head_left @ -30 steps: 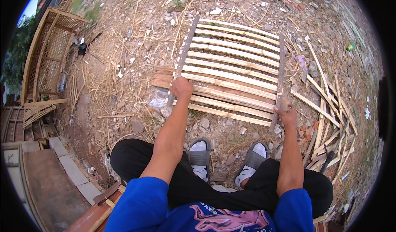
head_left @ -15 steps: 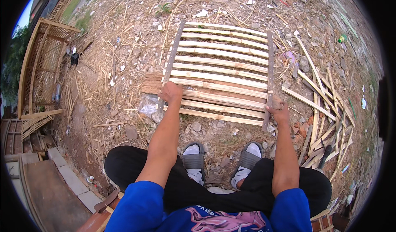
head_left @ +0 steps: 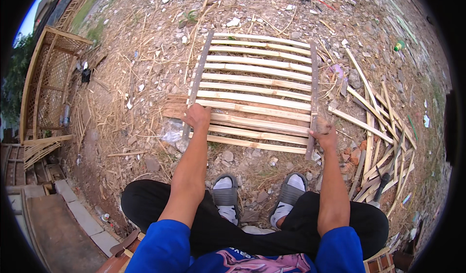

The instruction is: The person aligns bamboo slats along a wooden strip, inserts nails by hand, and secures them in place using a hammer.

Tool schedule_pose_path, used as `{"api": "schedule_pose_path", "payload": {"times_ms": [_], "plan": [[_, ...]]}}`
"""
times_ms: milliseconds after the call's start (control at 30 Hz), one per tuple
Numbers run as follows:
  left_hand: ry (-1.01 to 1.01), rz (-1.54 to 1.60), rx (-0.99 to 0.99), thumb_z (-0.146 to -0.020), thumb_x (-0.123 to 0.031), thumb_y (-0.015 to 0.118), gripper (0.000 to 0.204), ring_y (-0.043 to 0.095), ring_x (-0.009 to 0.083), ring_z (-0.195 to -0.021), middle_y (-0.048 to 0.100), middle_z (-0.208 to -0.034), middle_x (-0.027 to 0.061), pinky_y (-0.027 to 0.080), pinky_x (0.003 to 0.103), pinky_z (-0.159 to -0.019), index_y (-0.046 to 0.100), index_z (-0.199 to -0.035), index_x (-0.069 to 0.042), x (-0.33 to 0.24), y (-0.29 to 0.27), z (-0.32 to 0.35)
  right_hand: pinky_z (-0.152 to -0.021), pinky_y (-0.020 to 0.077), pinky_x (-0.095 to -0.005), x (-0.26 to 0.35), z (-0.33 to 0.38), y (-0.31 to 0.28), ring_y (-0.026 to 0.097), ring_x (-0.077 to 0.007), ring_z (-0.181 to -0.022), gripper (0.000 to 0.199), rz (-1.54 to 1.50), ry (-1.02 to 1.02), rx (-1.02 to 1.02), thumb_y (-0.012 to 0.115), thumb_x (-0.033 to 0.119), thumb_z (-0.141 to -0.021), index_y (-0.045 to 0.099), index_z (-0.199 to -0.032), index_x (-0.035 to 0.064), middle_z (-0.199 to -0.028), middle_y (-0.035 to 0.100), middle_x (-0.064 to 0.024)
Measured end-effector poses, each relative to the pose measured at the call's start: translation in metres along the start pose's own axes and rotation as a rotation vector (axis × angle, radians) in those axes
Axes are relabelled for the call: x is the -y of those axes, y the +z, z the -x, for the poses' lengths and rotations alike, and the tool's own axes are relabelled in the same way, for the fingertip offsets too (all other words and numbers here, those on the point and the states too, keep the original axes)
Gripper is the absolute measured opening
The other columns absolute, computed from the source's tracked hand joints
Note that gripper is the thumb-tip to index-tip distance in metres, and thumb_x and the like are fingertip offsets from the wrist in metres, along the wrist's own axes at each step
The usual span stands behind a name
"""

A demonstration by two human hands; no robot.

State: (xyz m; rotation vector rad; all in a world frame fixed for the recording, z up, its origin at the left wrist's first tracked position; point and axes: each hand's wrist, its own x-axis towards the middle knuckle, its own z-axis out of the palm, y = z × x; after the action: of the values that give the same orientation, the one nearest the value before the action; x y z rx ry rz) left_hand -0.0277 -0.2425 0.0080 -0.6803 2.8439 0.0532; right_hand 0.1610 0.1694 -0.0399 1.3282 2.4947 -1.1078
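Grey sandals planted on rubble just short of a bamboo slat panel lying flat on the ground. Left hand closed around the near left rail, right hand gripping the near right rail, both arms outstretched. Beyond and leftward, open littered dirt; loose bamboo strips crowding the right edge, lattice frame well apart at far left.

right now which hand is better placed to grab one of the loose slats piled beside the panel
Right. The right hand grips the panel's right rail, and the loose slats lie just beyond it on that side. The left hand holds the far rail.
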Motion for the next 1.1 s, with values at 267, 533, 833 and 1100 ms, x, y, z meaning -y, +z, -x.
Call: {"api": "schedule_pose_path", "payload": {"times_ms": [267,533,833,1100], "plan": [[-0.016,0.259,0.075,-0.073,-0.035,0.073,0.031,0.068,0.0314,-0.099,0.073,-0.102,0.014,0.048,0.045,-0.09,0.077,-0.093,-0.011,0.021,0.005,-0.015,-0.086,0.0504,-0.0443,-0.017,-0.009,0.004,0.063,-0.0346,-0.098,0.094,-0.09,0.002,0.011,0.095,0.042,-0.05,0.05,-0.125,0.0073,-0.108,0.065,-0.0204],[0.149,0.65,0.215,-0.071,-0.03,0.075,0.029,0.069,0.0293,-0.082,0.072,-0.079,0.0156,0.052,0.036,-0.08,0.077,-0.086,-0.006,0.068,0.039,-0.071,-0.085,0.0502,-0.0431,-0.019,-0.014,0.009,0.063,-0.0324,-0.098,0.095,-0.034,-0.048,-0.041,0.095,0.04,-0.05,0.05,-0.124,0.0044,-0.108,0.064,-0.0205],[0.368,0.291,0.157,-0.076,-0.031,0.078,0.032,0.07,0.0273,-0.084,0.072,-0.093,0.0124,0.054,0.038,-0.076,0.071,-0.1,-0.01,0.056,0.015,-0.054,-0.087,0.0496,-0.0414,-0.033,-0.025,0.012,0.062,-0.0302,-0.098,0.091,-0.181,-0.018,0.041,0.095,0.035,-0.051,0.05,-0.124,0.0048,-0.11,0.064,-0.0211],[0.286,-0.026,0.121,-0.075,-0.033,0.078,0.029,0.068,0.0314,-0.097,0.072,-0.099,0.0128,0.054,0.043,-0.083,0.071,-0.098,-0.017,0.023,-0.008,-0.034,-0.093,0.0486,-0.0432,-0.012,-0.01,-0.004,0.062,-0.0346,-0.107,0.097,-0.132,0.074,0.126,0.095,0.044,-0.05,0.05,-0.126,0.0048,-0.114,0.064,-0.0226]]}}
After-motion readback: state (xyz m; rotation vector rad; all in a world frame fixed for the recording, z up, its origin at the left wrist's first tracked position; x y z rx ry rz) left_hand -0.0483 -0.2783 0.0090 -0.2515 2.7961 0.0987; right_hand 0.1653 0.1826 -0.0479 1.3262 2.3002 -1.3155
